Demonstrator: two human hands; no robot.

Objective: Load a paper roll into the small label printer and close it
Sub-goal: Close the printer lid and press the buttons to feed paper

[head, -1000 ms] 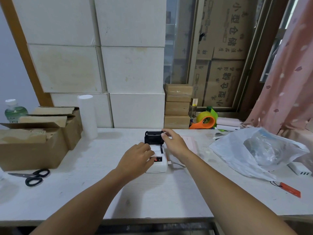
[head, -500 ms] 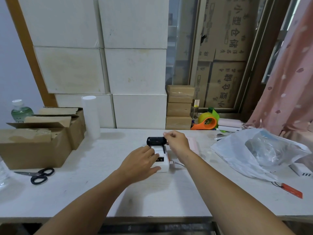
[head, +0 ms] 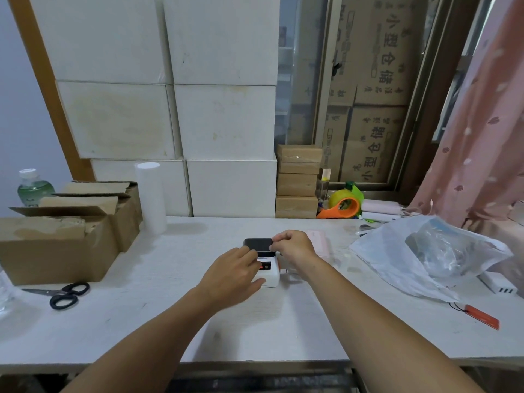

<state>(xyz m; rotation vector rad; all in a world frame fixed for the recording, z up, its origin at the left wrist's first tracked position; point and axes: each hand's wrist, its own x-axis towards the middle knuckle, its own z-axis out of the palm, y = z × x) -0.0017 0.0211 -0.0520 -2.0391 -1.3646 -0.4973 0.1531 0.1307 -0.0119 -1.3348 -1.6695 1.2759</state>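
Stacked white boxes and a window wall back a pale table [head: 283,330], and near its middle sits the small label printer [head: 269,275], white-bodied, with its dark lid [head: 257,245] hinged up at the far end. Its long axis runs from 6 to 12 o'clock, straight away from the person. Both hands are already on it. At 7 o'clock of the body, the left hand [head: 231,275] lies curled over the near left side with fingers together, pressing it to the table. From 1 o'clock, the right hand [head: 292,246] pinches the lid's right edge between thumb and fingertips. Whether a paper roll sits inside I cannot tell; the hands hide the bay. The coming move likely turns on swinging the lid down toward 6 o'clock, and the right hand is the one placed for it. Open room lies all around: a pink flat item [head: 319,241] is just beside at 2 o'clock, a plastic bag [head: 419,256] is well apart at 3, and scissors [head: 63,295] and cardboard boxes [head: 59,239] are far off at 9.
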